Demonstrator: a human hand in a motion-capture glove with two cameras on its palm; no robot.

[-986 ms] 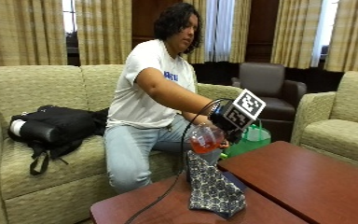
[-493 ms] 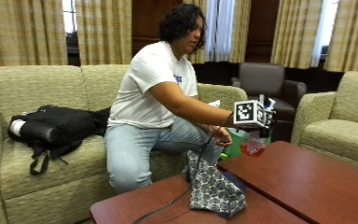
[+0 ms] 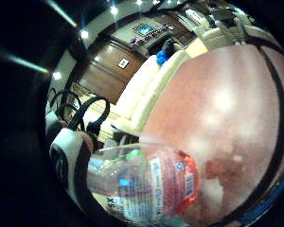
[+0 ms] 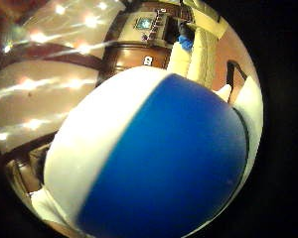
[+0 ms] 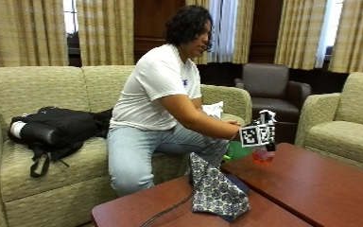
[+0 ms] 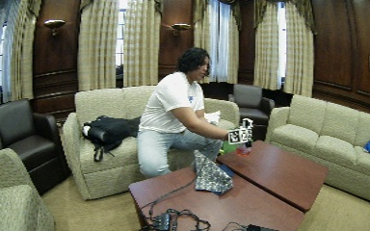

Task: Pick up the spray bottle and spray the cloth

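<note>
A person sits on a beige sofa (image 5: 37, 156) and reaches the gloved right hand (image 5: 264, 142) out over a reddish wooden table (image 5: 314, 189). That hand is on the spray bottle (image 5: 263, 154), whose clear body holding pink liquid stands at or just above the table's near corner, roughly at the hand's 6 o'clock in the outside view; whether its base touches the wood cannot be told. The hand is largely hidden there, so the curl of its fingers round the bottle cannot be made out, though the little finger side palm view has the labelled bottle (image 3: 146, 187) close against the palm, with table wood beyond it. A patterned blue-and-white cloth (image 5: 216, 191) is held up in a peak at about 8 o'clock from the bottle, its lower edge resting on a second table (image 5: 137, 213) nearer the camera. A black backpack (image 5: 56, 130) lies on the sofa well apart, at the person's 9 o'clock.
</note>
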